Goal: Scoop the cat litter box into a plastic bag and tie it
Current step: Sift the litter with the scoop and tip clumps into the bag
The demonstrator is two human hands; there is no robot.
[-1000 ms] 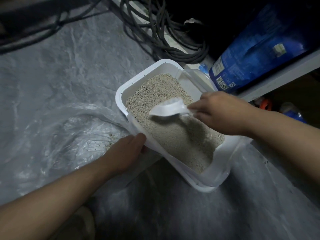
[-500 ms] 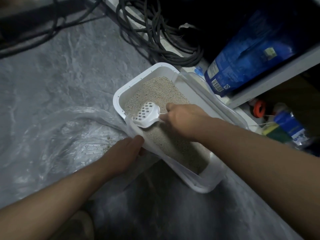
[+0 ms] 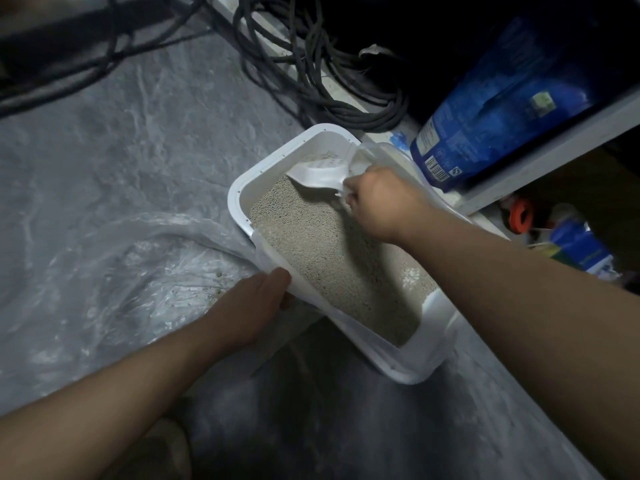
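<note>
Both hands grip: right hand [image 3: 377, 202] holds the scoop [image 3: 318, 180] handle, hidden inside its fist; left hand [image 3: 256, 306] holds the litter box [image 3: 239, 199] edge, plastic bag [image 3: 114, 271] beside it; blue bag [image 3: 502, 109] label unreadable

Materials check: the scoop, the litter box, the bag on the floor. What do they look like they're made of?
White slotted scoop: looks like rigid moulded plastic, semi-gloss, with rows of slots in the bowl.
White rectangular litter box: likely hard plastic, smooth matte, with a rolled rim and rounded corners.
Clear plastic bag: thin film, glossy and crinkled; the floor shows through it.
</note>
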